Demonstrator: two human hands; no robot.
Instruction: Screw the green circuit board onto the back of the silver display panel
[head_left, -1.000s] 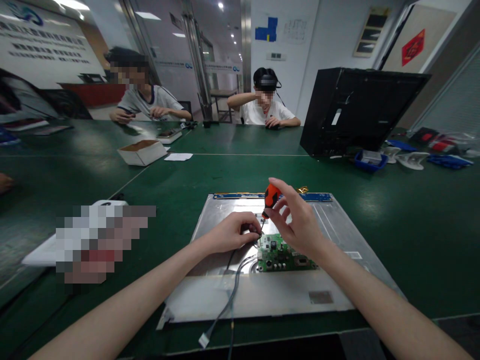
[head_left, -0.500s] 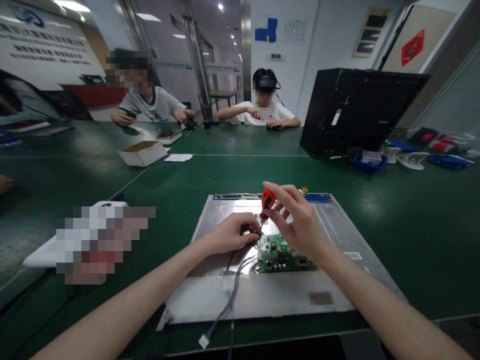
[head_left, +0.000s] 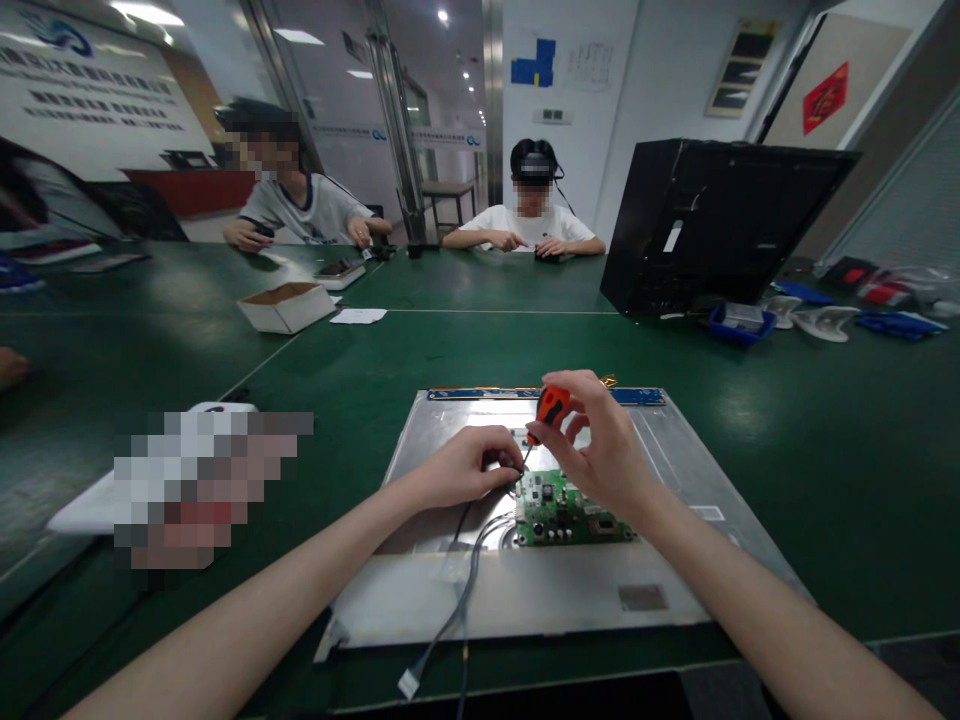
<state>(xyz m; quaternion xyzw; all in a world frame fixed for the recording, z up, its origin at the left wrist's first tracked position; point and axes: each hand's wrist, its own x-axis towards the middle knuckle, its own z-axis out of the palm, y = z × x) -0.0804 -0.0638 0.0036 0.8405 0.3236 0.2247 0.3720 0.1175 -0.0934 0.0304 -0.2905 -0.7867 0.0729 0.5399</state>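
An orange and black screwdriver (head_left: 551,405) is held by its short handle in my right hand (head_left: 604,440). Its shaft slants down and left to the upper left corner of a green circuit board (head_left: 559,510). At that corner my left hand (head_left: 472,465) has thumb and fingers pinched together beside the screwdriver's tip; what they hold, if anything, is hidden. The board lies on a silver metal panel (head_left: 525,595) with a narrow blue circuit strip (head_left: 637,396) along its far edge. Grey cables (head_left: 471,575) run from the board's left side to a white connector (head_left: 409,684).
On the green table (head_left: 450,350) stand an open white box (head_left: 289,308) at far left and a large black monitor (head_left: 712,225) at far right. A blue tray (head_left: 741,322) sits by the monitor. Two people work across the table. A blurred-out item lies left of my left arm.
My right hand has shifted slightly right and lower, and the screwdriver's handle now leans further right. My left hand stays in place.
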